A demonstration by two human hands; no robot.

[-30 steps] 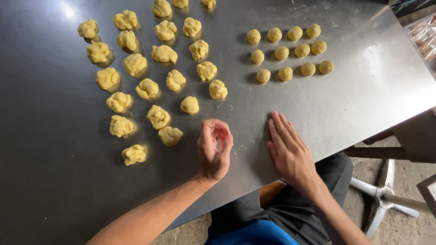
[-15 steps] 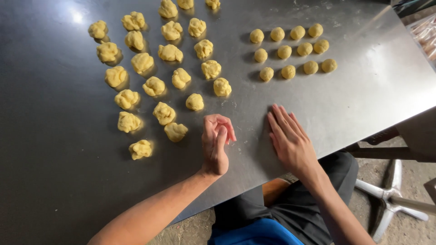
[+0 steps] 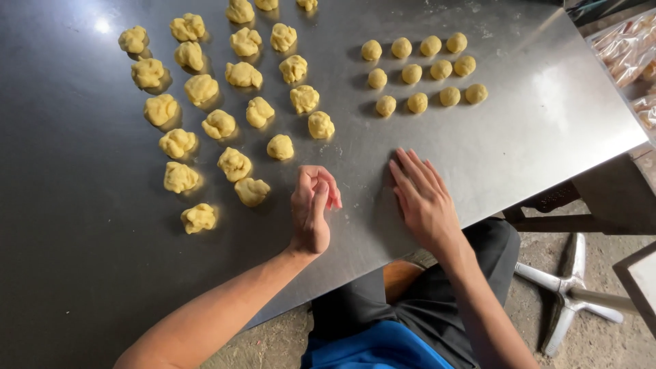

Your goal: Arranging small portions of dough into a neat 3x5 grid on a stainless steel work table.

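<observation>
My left hand (image 3: 311, 208) stands on its edge on the steel table (image 3: 533, 137), fingers curled in toward the palm, and nothing shows inside it. The nearest rough yellow dough lump (image 3: 251, 191) lies just to its left, apart from it. My right hand (image 3: 424, 198) lies flat, palm down, on the table near the front edge; anything under it is hidden. Several rough dough lumps (image 3: 219, 124) sit in rows at the back left. Several small smooth dough balls (image 3: 417, 102) are lined up at the back right, beyond my right hand.
Clear bags of baked pieces (image 3: 629, 51) lie past the table's right edge. A metal chair base (image 3: 567, 294) stands on the concrete floor at the right. My legs and a wooden seat (image 3: 400, 277) are below the table's front edge.
My left hand's fingers have curled in from a more open palm. My right hand has stayed flat, sliding only slightly on the table.
</observation>
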